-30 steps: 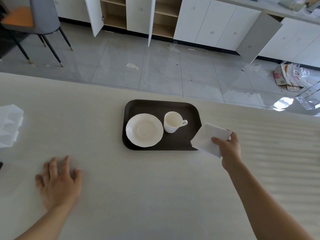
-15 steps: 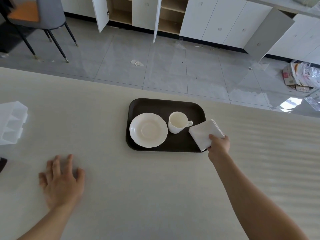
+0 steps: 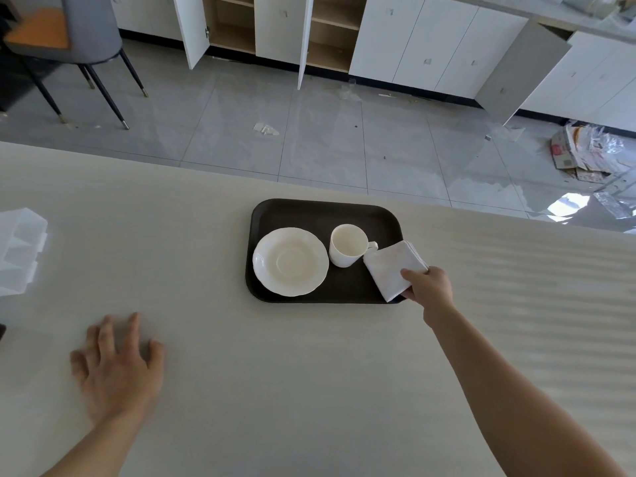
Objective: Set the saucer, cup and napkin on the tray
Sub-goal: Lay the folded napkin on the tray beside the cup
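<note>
Napkin [image 3: 394, 270], folded, soft and light, lies at the right end of the tray [image 3: 320, 210] by the cup [image 3: 346, 250], its near corner pinched by the right hand [image 3: 430, 287]; left hand [image 3: 117, 366] flat, empty, fingers spread.

Right hand [image 3: 430, 287] gripping napkin [image 3: 392, 268]

On the dark tray [image 3: 320, 210], saucer [image 3: 290, 261], cup [image 3: 345, 250] and folded napkin [image 3: 392, 268] fill the near half, leaving its far strip bare. Open tabletop [image 3: 275, 373] surrounds the tray; a clear plastic container [image 3: 19, 251] sits well to its left.
</note>
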Tool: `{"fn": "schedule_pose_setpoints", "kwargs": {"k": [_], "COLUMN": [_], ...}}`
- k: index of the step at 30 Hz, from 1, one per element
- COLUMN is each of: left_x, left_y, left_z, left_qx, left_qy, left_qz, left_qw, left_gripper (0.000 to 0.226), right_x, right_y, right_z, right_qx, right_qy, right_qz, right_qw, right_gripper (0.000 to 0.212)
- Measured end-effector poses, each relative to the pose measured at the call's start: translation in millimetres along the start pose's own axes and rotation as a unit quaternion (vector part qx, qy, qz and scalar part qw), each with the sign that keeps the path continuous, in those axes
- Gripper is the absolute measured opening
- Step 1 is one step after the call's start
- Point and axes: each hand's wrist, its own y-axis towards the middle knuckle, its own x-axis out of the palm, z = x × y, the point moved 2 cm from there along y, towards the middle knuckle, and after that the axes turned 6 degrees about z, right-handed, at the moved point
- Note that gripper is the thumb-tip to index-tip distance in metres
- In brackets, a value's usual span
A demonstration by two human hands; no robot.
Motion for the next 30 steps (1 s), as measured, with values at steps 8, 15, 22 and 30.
{"fn": "schedule_pose_setpoints", "kwargs": {"k": [8,15,22,30], "left_x": [1,-2,-7,-10], "left_y": [0,-1,-2,-2], "left_z": [-1,1,4,4], "left_qx": [0.004,-0.001,0.001,0.005], "left_qy": [0.002,-0.008,-0.01,-0.012], "left_qz": [-0.004,-0.004,-0.006,-0.001], "left_qw": [1.0,1.0,1.0,1.0], "left_gripper": [0.069,0.068,0.069,0.07], "right_x": [-15,-16,-3,53], "right_y": [-12,-25,-53,-86], "right_z": [-3,-13,-58,-111], "right_qx": [-0.093,-0.217,-0.317,-0.447], "right_qy": [-0.209,-0.266,-0.198,-0.219], "right_qz": [0.044,0.069,0.058,-0.046], "right_qw": [0.973,0.937,0.925,0.866], "right_gripper": [0.017,0.051,0.026,0.014]}}
